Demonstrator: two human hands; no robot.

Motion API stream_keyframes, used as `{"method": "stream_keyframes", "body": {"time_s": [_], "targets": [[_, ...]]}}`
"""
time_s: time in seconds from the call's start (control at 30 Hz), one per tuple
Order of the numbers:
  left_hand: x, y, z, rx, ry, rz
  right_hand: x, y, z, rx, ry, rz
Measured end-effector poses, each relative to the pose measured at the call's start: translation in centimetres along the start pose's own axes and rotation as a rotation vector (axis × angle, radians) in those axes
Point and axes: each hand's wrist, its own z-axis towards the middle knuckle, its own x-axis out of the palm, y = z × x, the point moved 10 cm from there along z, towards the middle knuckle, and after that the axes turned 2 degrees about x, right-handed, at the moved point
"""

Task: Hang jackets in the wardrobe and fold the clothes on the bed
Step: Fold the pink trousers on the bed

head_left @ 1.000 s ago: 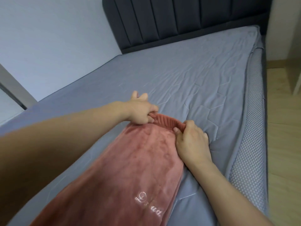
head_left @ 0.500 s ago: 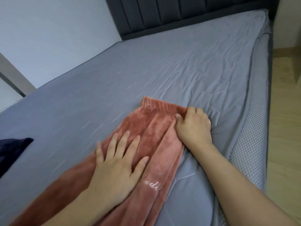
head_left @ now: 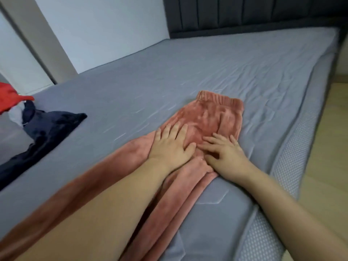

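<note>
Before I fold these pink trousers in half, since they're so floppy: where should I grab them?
Probably pinch the ribbed elastic waistband at its two corners, reaching from the foot of the bed. The pink trousers lie flat, waistband farthest from you, uncovered; both the left hand and right hand rest lower down.

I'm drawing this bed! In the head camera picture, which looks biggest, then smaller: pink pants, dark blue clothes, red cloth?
1. pink pants, stretching across the grey bed
2. dark blue clothes
3. red cloth
The red cloth is cut off at the picture's edge, so its true size stays unsure.
</note>
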Motion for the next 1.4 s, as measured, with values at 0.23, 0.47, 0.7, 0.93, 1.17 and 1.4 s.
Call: {"method": "stream_keyframes", "body": {"time_s": [0.23,0.47,0.7,0.93,1.17,1.4], "targets": [[-1.2,16.4,-16.7,-0.203,0.047,0.039,-0.3,1.6,-0.7,0.266,0.132,-0.337],[-0.6,20.2,-25.2,-0.330,0.134,-0.336,8.3,10.5,-8.8,0.287,0.365,-0.389],[0.2,23.9,-34.6,-0.343,0.188,-0.492,8.1,20.1,-13.0,0.234,0.159,-0.477],[1.2,28.7,-43.4,-0.291,0.325,-0.584,13.2,25.6,-22.0,0.095,0.312,-0.498],[1.9,32.8,-51.8,-0.148,0.452,-0.935,17.8,43.3,-30.1,-0.542,0.333,-0.507],[1.0,32.8,-55.7,-0.133,0.519,-1.396,21.1,54.1,-37.5,-0.952,0.230,-0.454]]}}
